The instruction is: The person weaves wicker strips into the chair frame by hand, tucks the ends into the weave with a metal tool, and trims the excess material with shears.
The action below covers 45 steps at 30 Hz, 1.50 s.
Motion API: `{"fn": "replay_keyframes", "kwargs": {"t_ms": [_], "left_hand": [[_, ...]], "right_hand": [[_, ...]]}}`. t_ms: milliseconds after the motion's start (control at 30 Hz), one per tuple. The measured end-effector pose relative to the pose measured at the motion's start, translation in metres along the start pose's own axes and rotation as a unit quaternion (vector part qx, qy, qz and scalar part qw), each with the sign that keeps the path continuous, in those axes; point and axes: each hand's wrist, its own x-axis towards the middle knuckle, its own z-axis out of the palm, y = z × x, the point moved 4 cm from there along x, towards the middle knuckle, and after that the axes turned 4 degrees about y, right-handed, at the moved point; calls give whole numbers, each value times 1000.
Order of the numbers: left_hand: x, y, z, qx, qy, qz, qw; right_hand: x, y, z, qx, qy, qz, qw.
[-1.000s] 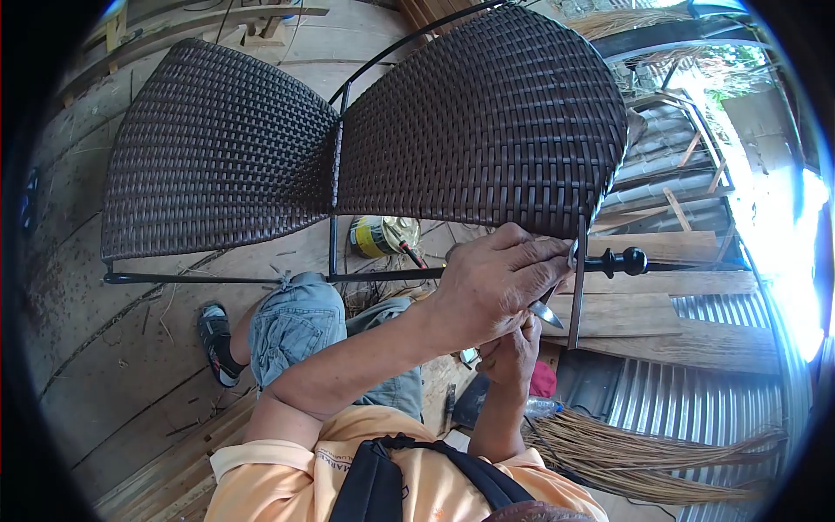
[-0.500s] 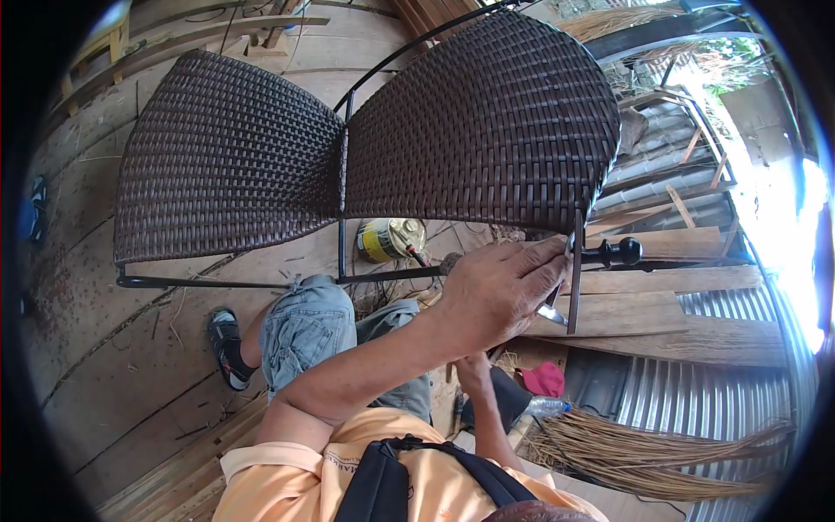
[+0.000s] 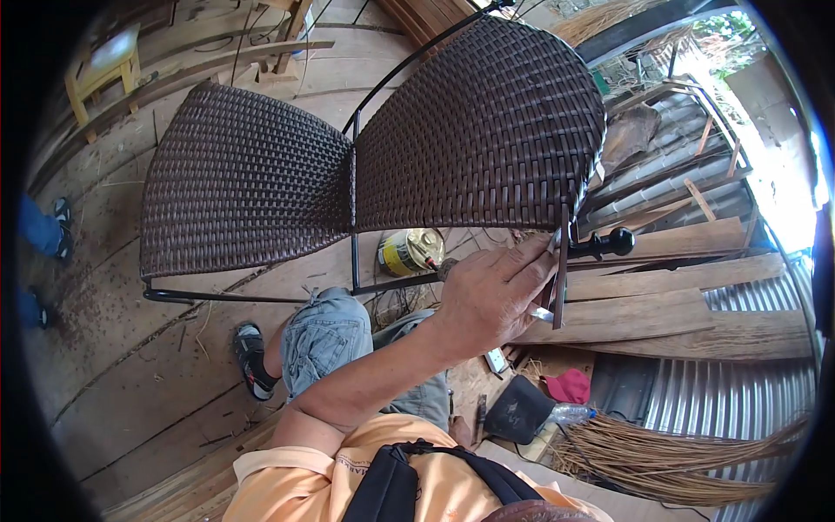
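A dark brown woven chair (image 3: 470,130) lies on its side ahead of me, with a black metal frame. My left hand (image 3: 491,300) is closed at the lower right corner of the weave. From the fist sticks out a brown knobbed handle end (image 3: 446,269), and a shiny metal blade (image 3: 542,314) shows below the fingers; the tool's exact kind is hidden. My fingertips touch the chair's edge beside a loose brown weaving strip (image 3: 561,278) hanging down. My right hand does not show clearly.
A yellow-and-black can (image 3: 410,252) stands behind my left hand. Wooden planks (image 3: 644,317), a red cap (image 3: 570,385), a plastic bottle (image 3: 570,414) and a bundle of long strands (image 3: 678,461) lie to the right. Another person's feet (image 3: 61,230) are at far left.
The view has shifted slightly, so the chair's left part appears further right and lower. My left hand stays at the chair's corner. My right hand and forearm have left the spot below it.
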Motion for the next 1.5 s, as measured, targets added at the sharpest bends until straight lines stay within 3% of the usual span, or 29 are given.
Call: {"fn": "replay_keyframes", "kwargs": {"t_ms": [333, 600, 867, 967, 1100, 1233, 1500], "left_hand": [[2, -2, 0, -19, 13, 10, 1000], [20, -15, -25, -217, 23, -137, 966], [31, 3, -16, -83, -127, -43, 988], [42, -8, -20, -179, -52, -25, 982], [62, -22, -37, -287, -38, -160, 944], [76, -39, -39, -246, -21, -232, 941], [74, -46, -44, -285, -31, -272, 919]], "right_hand": [[7, -4, 5, 26, -2, 14, 1000], [5, -2, 3, 29, -4, 20, 999], [3, -1, 2, 52, 12, -11, 999], [10, 1, 8, 40, 17, -7, 999], [0, -8, -8, 27, 9, -20, 999], [14, 5, 6, 42, 11, -51, 998], [16, 5, 3, 31, -7, -47, 998]]}}
